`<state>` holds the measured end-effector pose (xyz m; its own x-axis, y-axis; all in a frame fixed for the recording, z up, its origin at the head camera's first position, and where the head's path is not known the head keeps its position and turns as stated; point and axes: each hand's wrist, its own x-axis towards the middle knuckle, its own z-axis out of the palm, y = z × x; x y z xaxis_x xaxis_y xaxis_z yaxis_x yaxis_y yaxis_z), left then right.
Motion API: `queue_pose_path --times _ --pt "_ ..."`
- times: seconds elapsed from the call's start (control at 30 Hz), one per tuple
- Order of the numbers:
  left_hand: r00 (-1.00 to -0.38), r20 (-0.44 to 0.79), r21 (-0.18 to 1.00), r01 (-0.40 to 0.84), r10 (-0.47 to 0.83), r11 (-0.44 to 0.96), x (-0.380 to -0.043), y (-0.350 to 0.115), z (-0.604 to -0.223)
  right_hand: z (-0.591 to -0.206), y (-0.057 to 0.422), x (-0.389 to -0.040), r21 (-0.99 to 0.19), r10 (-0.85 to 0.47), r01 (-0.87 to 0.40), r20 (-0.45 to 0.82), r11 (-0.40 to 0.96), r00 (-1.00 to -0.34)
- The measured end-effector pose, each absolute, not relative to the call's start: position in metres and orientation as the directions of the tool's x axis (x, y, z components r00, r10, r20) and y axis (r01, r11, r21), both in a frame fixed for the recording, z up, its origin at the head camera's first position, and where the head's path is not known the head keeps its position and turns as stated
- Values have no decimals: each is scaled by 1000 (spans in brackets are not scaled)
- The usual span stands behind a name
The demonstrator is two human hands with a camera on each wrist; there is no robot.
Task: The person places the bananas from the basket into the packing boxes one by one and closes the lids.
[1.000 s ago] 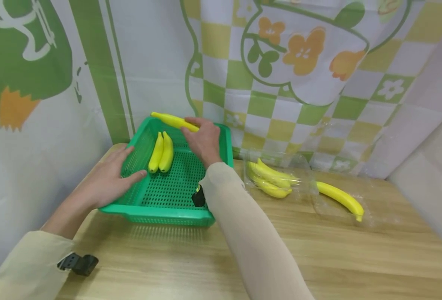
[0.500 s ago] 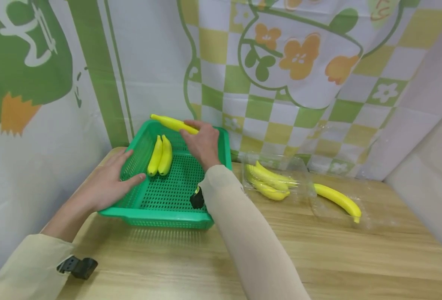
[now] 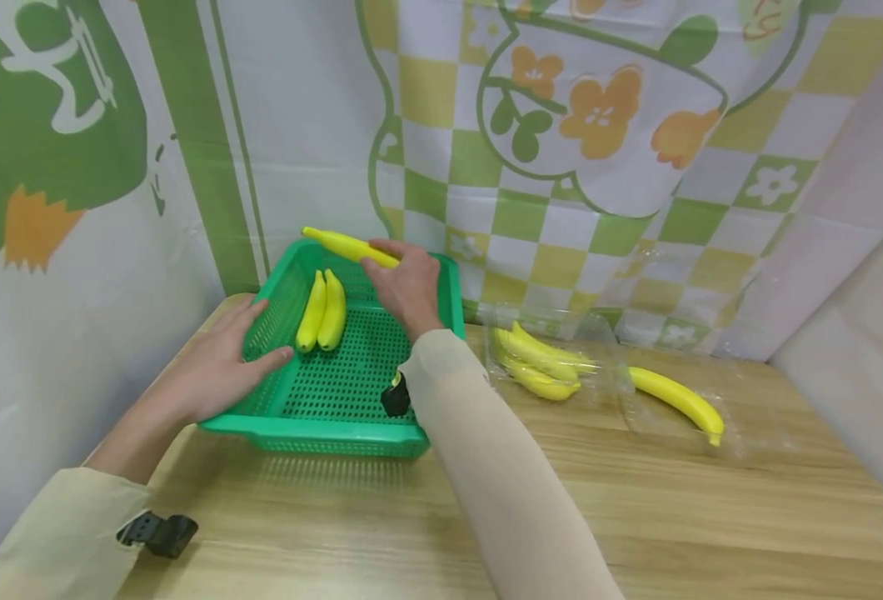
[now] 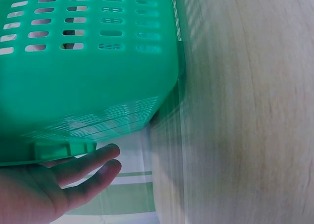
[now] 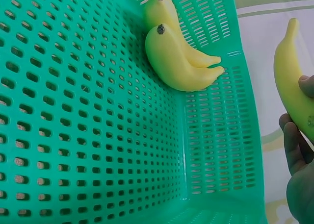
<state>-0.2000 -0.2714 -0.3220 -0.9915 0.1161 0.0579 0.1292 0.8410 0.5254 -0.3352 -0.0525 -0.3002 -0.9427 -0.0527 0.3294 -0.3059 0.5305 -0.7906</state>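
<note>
A yellow banana point(image 3: 346, 246) is gripped in my right hand point(image 3: 410, 285), held above the back of a green plastic basket point(image 3: 344, 431). The right wrist view shows the thumb and fingers pinching this banana point(image 5: 287, 72) beyond the basket rim. Two more bananas point(image 3: 321, 312) lie side by side inside the basket at its left. My left hand point(image 3: 212, 364) rests on the basket's left rim, thumb over the inner side. In the left wrist view two fingers point(image 4: 91, 171) stretch straight along the outside, under the rim.
Right of the basket, a clear plastic box point(image 3: 554, 346) holds several bananas on the wooden table point(image 3: 674, 517). Another banana point(image 3: 677, 398) lies farther right in a clear plastic lid or tray. A patterned cloth point(image 3: 539, 142) hangs behind the table, and white walls stand at both sides.
The view has tilted slightly. Both hands keep their places on the basket and the banana, and no object has visibly moved.
</note>
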Motion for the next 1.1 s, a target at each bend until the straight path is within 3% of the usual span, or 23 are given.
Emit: queue_pose_path --times 1.1 --pt "-991 61 533 133 119 835 -200 -270 -321 -280 -56 -329 -851 -10 -294 322 436 -947"
